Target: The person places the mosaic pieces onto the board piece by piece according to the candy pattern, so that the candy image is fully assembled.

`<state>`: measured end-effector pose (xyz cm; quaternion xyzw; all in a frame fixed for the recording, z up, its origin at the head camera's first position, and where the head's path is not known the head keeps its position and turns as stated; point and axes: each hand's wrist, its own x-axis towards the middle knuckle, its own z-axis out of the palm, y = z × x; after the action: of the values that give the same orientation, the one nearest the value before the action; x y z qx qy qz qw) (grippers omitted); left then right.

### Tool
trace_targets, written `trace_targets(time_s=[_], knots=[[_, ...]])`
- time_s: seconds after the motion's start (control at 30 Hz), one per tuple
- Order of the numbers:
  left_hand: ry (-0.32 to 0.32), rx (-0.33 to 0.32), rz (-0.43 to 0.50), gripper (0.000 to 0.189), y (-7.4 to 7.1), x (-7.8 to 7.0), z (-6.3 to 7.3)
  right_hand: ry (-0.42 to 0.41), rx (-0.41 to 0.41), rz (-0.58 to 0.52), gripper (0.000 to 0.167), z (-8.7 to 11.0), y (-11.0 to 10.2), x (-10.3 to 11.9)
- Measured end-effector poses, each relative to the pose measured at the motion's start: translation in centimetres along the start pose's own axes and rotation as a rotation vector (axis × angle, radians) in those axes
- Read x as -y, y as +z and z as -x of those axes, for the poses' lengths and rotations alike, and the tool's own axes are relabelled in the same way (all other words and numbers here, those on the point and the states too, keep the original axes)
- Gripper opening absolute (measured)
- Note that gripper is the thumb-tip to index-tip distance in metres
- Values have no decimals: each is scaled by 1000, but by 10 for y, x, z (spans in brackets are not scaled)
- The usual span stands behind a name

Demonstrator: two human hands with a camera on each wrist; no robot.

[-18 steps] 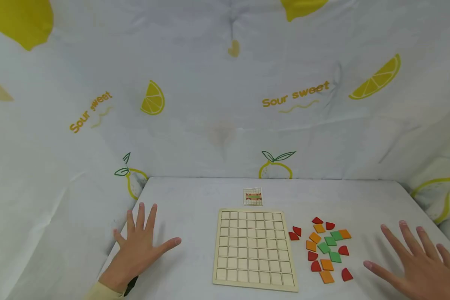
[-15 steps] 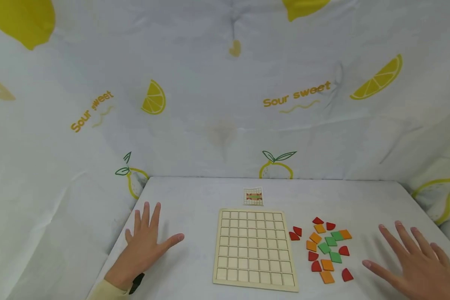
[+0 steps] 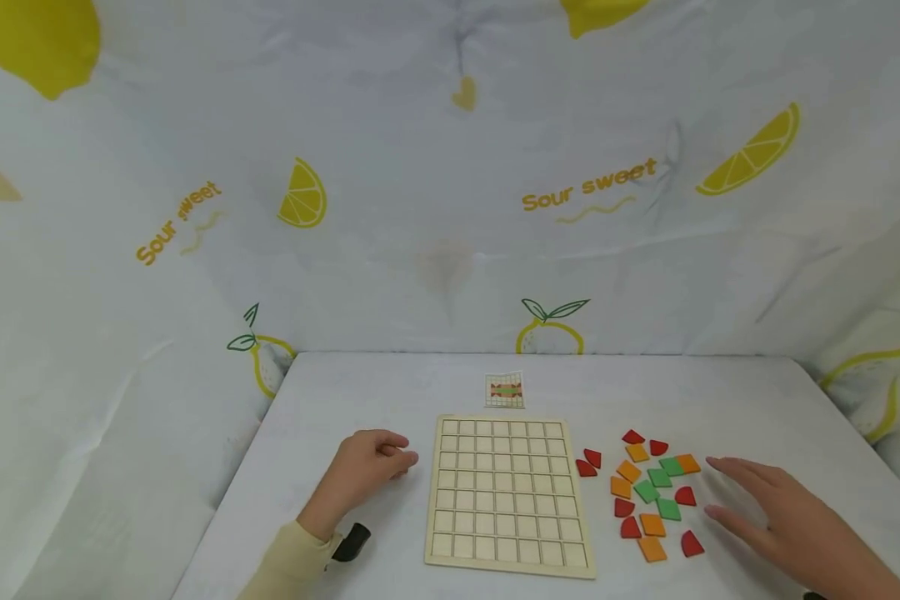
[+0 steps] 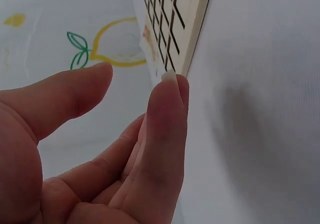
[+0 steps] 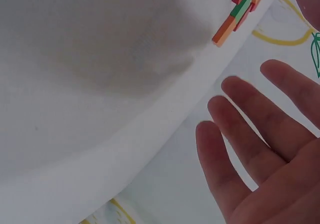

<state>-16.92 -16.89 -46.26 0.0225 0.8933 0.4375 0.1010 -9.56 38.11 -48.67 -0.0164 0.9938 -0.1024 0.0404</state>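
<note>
A pale wooden grid board (image 3: 507, 492) lies flat at the middle of the table. My left hand (image 3: 360, 471) hovers just left of it, its fingers loosely bent and nothing in them. In the left wrist view, the thumb and fingers (image 4: 162, 129) stand apart, with the board's corner beyond them. Right of the board are scattered red quarter-round pieces (image 3: 692, 544), orange tiles (image 3: 652, 548) and green tiles (image 3: 668, 509). My right hand (image 3: 783, 512) reaches in from the right with fingers extended, thumb and fingertips close to the nearest pieces; it holds nothing.
A small pattern card (image 3: 504, 390) with a red, orange and green design lies behind the board. The white table (image 3: 375, 383) backs onto a white cloth (image 3: 420, 208) printed with lemons. A black band (image 3: 351, 542) shows at the left wrist.
My left hand has moved right toward the board, its spread fingers now bent. My right hand has shifted left toward the coloured pieces, its fingers closer together. The board and pieces stay in place.
</note>
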Motion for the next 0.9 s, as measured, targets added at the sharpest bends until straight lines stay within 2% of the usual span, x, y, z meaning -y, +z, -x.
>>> trace_targets(time_s=[0.1,0.2,0.4,0.7,0.9], knots=[[-43,83,99,34,11,-1,-6,-1,35,-8,80,-2,-1,3],[-79,123,152,28,18,-2,-10,-32,53,-30,64,-4,-2,6],[-106,121,150,23,25,-7,-13,-42,95,-105,47,-7,1,12],[-146,111,150,26,35,-5,-18,-41,102,-78,37,-18,4,19],[-163,94,167,25,38,-3,-20,-37,97,-83,33,-18,0,23]])
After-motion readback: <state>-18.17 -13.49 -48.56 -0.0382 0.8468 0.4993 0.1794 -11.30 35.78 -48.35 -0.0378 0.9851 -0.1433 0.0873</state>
